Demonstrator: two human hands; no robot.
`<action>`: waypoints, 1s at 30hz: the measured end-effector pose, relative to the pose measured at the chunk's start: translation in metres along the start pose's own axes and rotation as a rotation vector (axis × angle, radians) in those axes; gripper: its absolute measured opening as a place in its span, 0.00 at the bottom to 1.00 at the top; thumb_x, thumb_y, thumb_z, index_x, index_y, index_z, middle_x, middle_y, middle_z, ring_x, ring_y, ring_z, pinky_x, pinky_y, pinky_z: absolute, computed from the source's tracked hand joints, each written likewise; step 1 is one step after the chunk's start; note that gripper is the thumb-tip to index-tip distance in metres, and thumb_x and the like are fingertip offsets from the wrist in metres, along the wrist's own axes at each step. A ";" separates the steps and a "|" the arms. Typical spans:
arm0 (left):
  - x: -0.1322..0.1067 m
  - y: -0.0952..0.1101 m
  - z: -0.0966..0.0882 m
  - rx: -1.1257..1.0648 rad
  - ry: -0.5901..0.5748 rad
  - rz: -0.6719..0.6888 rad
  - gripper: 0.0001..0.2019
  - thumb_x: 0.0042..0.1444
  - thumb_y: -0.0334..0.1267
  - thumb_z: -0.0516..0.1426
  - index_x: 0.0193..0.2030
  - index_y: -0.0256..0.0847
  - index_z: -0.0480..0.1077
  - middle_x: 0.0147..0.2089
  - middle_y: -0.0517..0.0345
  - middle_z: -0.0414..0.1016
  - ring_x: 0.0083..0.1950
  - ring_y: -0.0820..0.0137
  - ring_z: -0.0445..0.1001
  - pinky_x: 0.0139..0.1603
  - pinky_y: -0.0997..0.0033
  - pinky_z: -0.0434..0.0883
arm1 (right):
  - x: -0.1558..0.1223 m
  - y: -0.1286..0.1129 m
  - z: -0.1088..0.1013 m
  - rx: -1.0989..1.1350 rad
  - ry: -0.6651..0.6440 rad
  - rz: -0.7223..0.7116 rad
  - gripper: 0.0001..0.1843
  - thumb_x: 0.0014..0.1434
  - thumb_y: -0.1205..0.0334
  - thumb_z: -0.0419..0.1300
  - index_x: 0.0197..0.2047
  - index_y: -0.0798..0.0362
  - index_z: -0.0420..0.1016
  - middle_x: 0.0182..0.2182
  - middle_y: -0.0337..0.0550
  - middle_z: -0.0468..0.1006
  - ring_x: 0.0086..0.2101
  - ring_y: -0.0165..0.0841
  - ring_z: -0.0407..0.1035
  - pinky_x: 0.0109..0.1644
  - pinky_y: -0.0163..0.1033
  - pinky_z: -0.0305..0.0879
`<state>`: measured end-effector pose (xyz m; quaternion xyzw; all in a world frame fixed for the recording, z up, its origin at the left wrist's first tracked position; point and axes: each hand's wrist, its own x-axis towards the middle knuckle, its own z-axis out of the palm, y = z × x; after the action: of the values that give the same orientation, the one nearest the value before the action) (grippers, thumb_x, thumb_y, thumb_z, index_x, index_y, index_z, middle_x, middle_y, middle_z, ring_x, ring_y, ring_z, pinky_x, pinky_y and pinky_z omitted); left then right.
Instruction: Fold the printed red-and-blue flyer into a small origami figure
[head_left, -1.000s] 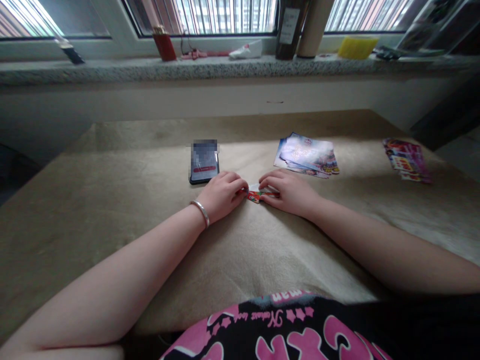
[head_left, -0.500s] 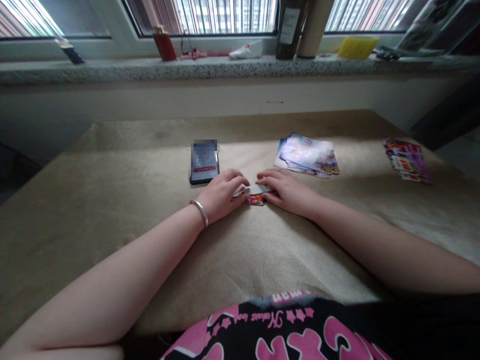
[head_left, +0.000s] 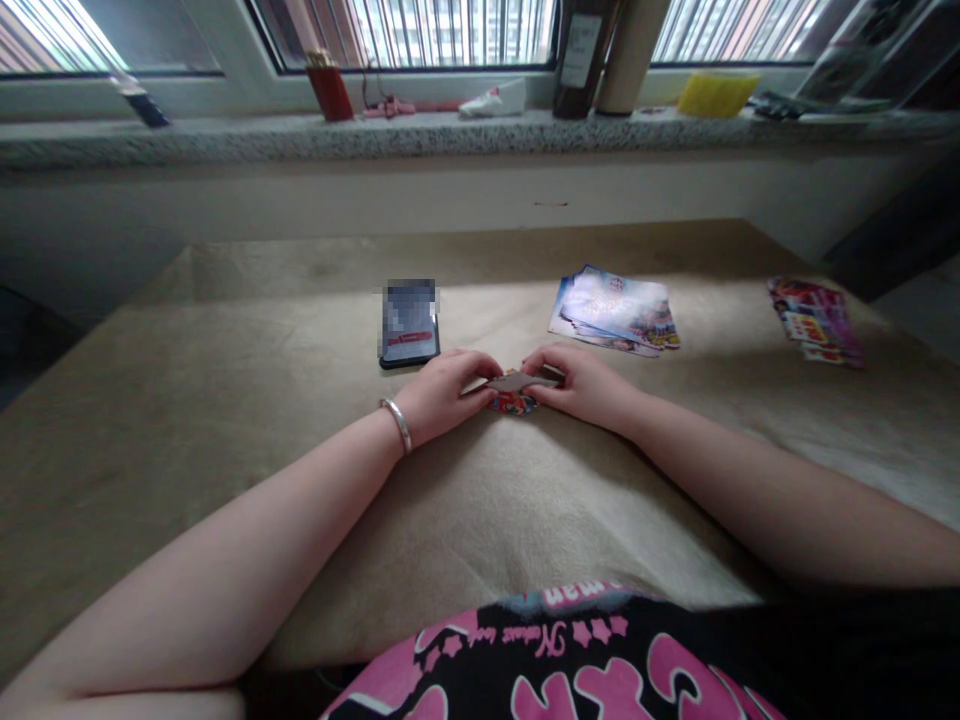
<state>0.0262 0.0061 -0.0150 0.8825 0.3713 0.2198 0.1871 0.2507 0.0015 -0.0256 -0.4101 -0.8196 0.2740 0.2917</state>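
Between my hands is a small folded paper envelope [head_left: 514, 402], red and colourful on the side facing me, with a pale greyish inner face along its top. My left hand [head_left: 452, 392], with a silver bangle at the wrist, pinches its left end between thumb and fingers. Its right end is gripped by my right hand [head_left: 576, 384], thumb on the near side and fingers behind. The fingers cover both ends of the paper. It is held at or just over the brown-covered table [head_left: 480, 520].
A phone [head_left: 409, 335] lies just beyond my left hand. Behind my right hand is a fanned pile of printed picture cards [head_left: 619, 310]; several red and purple packets [head_left: 816, 322] overlap at far right. The granite windowsill [head_left: 450, 140] holds bottles and a yellow block [head_left: 718, 95].
My fingers have shifted from lying flatter over the paper to pinching its ends. The paper has tilted and more of its red printed side shows. The other things have stayed put.
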 end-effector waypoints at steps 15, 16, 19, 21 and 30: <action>0.001 0.000 0.001 0.047 0.108 0.218 0.07 0.58 0.37 0.56 0.39 0.39 0.73 0.31 0.57 0.74 0.29 0.76 0.69 0.31 0.76 0.66 | 0.000 -0.005 0.001 0.025 0.155 0.001 0.02 0.53 0.64 0.59 0.30 0.53 0.72 0.27 0.40 0.74 0.28 0.30 0.67 0.30 0.35 0.63; 0.002 0.000 0.000 0.058 0.139 0.246 0.07 0.59 0.38 0.56 0.39 0.39 0.74 0.32 0.57 0.74 0.30 0.75 0.69 0.32 0.75 0.66 | 0.000 -0.006 0.000 0.011 0.174 -0.034 0.02 0.53 0.64 0.58 0.30 0.53 0.72 0.27 0.40 0.74 0.29 0.30 0.68 0.31 0.35 0.64; 0.001 0.001 -0.001 0.087 0.257 0.266 0.08 0.60 0.37 0.55 0.40 0.40 0.74 0.35 0.55 0.75 0.35 0.73 0.71 0.39 0.72 0.67 | -0.001 -0.009 -0.003 -0.070 0.231 -0.200 0.03 0.55 0.68 0.57 0.31 0.52 0.72 0.32 0.43 0.76 0.34 0.32 0.69 0.39 0.38 0.66; 0.001 0.000 -0.002 0.129 0.288 0.266 0.08 0.61 0.37 0.54 0.39 0.42 0.75 0.37 0.56 0.75 0.38 0.72 0.71 0.43 0.70 0.67 | -0.002 -0.009 -0.006 -0.173 0.236 -0.293 0.05 0.55 0.69 0.56 0.32 0.51 0.72 0.35 0.43 0.78 0.37 0.33 0.69 0.44 0.41 0.66; -0.004 -0.004 -0.010 0.236 -0.021 0.401 0.08 0.60 0.35 0.54 0.40 0.43 0.75 0.39 0.56 0.76 0.40 0.72 0.71 0.44 0.71 0.68 | -0.002 -0.006 -0.009 -0.435 -0.073 -0.439 0.08 0.57 0.67 0.55 0.35 0.50 0.75 0.35 0.44 0.78 0.39 0.36 0.70 0.45 0.42 0.65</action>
<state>0.0161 0.0071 -0.0092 0.9566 0.2097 0.1985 0.0389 0.2550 -0.0014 -0.0152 -0.2659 -0.9379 0.0370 0.2197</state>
